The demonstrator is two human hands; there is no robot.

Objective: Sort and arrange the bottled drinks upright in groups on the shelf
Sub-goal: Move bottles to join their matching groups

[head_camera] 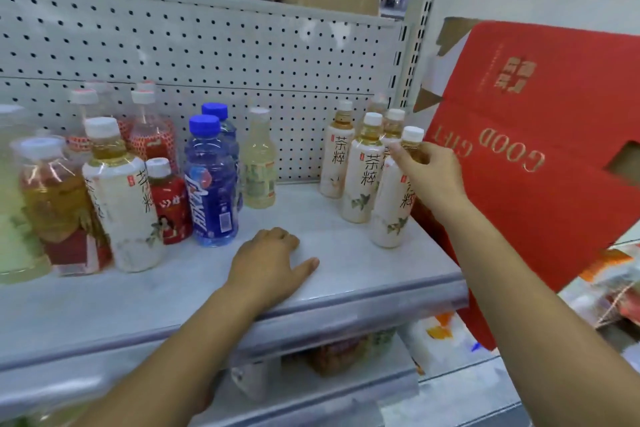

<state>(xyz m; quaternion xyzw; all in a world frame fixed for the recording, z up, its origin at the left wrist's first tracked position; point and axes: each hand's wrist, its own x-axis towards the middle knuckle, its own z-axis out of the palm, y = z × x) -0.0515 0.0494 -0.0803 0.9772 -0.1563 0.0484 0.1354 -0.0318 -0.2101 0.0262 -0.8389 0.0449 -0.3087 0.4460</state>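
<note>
Arms stretch up from the bottom of the frame. Left hand (273, 263) rests on the white shelf (346, 246) near the middle. Its fingers are loosely bent, the thumb sticks out, and it holds nothing. Right hand (429, 173), at middle right, pinches the neck of a tea bottle (393, 208) just under its white cap.

This bottle stands upright at the right end of the shelf. It has a white label with black writing and a small leaf picture. Yellow tea shows at the top. The hand hides part of its neck.

Just behind it stand four more tea bottles (362, 180) of the same kind, close together. The last one is mostly hidden.

At the left is a mixed bunch, all upright. It has a left tea bottle (121, 198), a small red bottle (169, 208) and two blue bottles (211, 191), one behind the other. A pale bottle (259, 163) stands next to them. Farther left, an amber bottle (59, 204) and a green bottle (14, 218) look blurry, and the frame edge cuts off the green one. Red-dotted bottles (152, 139) at the back are partly hidden.

A big red box (536, 184) fills the right side, its gold words upside down. A wall (207, 45) full of holes is behind the shelf. Things at the top of the frame are too blurry to tell.
</note>
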